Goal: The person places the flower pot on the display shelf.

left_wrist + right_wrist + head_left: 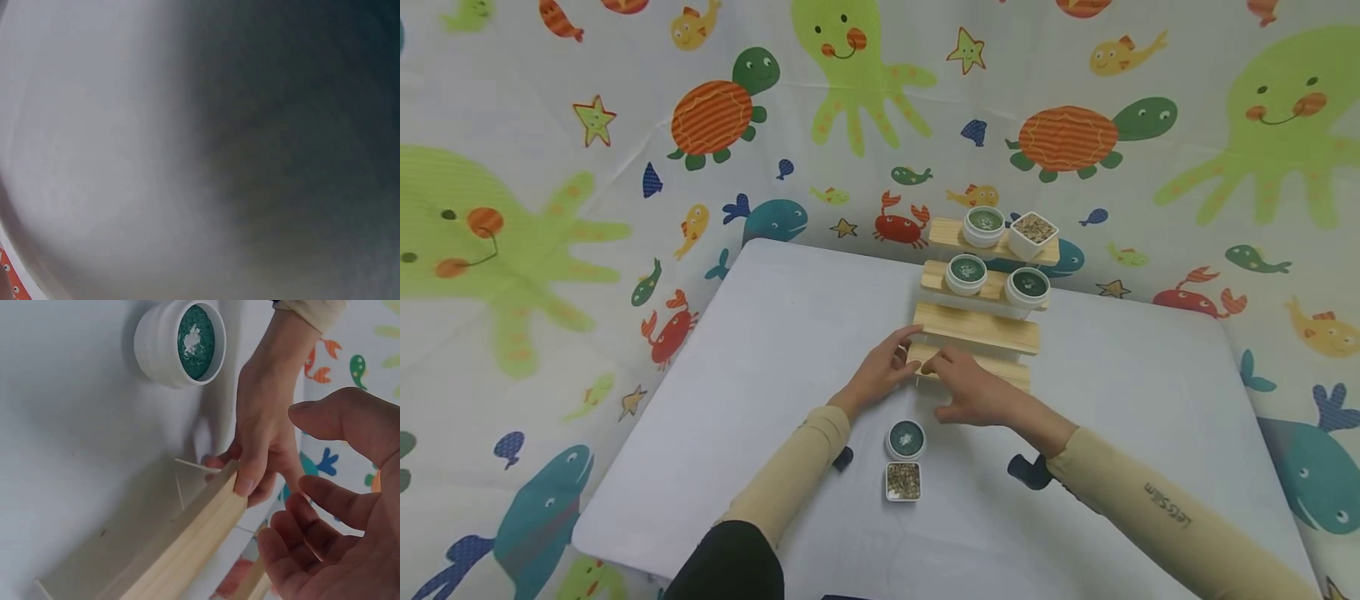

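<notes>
A stepped wooden stand (977,327) sits at the middle of the white table (737,350). My left hand (887,367) grips the left end of its lowest step; in the right wrist view the left hand (262,444) has its thumb on the step's edge (187,544) and its fingers underneath. My right hand (970,392) hovers over the same step, and the right hand (337,537) shows relaxed fingers holding nothing. A round white pot with green filling (907,438) (187,340) and a square pot of gravel (903,481) stand near me. The left wrist view is a grey blur.
The stand's top step carries a round green pot (984,223) and a square gravel pot (1033,232). Two round pots (967,272) (1028,286) stand on the second step. A sea-creature cloth (550,208) hangs behind and around the table.
</notes>
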{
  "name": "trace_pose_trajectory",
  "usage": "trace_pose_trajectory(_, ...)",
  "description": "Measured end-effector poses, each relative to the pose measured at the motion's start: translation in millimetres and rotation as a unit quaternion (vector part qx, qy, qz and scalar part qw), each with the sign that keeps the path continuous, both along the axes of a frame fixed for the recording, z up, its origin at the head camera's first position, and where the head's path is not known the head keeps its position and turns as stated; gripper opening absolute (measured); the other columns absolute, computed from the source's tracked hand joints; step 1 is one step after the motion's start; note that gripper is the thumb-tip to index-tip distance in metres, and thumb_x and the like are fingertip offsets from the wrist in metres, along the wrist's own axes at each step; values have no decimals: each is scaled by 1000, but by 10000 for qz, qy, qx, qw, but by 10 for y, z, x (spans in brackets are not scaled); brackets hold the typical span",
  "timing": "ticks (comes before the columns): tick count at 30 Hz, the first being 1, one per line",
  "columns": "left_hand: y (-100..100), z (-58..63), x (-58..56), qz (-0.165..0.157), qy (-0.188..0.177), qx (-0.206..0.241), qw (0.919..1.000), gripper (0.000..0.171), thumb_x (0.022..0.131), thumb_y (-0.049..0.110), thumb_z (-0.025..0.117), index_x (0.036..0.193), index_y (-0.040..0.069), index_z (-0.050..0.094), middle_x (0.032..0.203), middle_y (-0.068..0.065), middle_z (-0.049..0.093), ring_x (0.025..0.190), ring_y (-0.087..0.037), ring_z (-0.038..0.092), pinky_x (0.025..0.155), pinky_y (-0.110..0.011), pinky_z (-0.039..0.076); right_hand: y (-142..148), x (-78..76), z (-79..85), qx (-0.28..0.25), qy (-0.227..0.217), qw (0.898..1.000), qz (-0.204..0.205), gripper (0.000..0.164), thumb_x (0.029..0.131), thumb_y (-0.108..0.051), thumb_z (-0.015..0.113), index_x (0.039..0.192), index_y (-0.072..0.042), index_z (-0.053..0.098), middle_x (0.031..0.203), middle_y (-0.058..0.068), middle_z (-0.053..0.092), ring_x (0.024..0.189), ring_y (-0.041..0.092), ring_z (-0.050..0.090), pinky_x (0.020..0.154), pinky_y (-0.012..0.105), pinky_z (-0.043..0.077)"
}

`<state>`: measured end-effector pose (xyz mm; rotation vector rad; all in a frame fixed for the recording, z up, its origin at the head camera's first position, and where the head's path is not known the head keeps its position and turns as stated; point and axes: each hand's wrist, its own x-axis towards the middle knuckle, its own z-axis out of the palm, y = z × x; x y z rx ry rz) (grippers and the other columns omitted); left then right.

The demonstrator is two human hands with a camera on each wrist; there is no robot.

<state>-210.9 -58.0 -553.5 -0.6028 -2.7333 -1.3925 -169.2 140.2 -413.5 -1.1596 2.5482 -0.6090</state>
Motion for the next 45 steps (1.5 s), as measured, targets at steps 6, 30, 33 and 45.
trace_pose_trajectory(6, -6, -9, -3, 2, 59, 0, 10000, 63, 89, 27, 61, 140, 40, 26, 106, 0, 53, 83, -10, 54, 73, -26, 47, -27, 12, -39, -95, 123, 9998, 124, 51, 67, -12, 75, 112, -1, 54, 106, 12, 49, 93, 19, 44, 80, 34, 42)
trace_pose_trajectory(30, -3, -16, -3, -44, -27, 29, 10000, 62, 90, 31, 58, 140, 42, 24, 108, 0, 52, 83, -8, 54, 73, -25, 48, -139, 130, -182, 273, -339, 9988, 229, 54, 70, -14, 74, 117, -1, 52, 111, 11, 47, 97, 21, 45, 82, 36, 43)
trace_pose_trajectory(33, -1, -16, -7, -39, -64, 25, 10000, 62, 90, 31, 58, 140, 43, 23, 109, 0, 52, 84, -8, 54, 74, -24, 48, -141, 146, -200, 221, -223, 9990, 309, 53, 69, -13, 73, 115, -1, 52, 109, 11, 48, 94, 21, 45, 79, 35, 43)
trace_pose_trajectory(45, 6, -18, -4, -20, 26, -63, 10000, 62, 90, 30, 57, 141, 40, 24, 109, 0, 51, 86, -8, 54, 76, -24, 47, -195, 184, -309, 219, -265, 9983, 461, 54, 65, -11, 76, 112, -1, 52, 110, 11, 49, 101, 23, 47, 87, 38, 41)
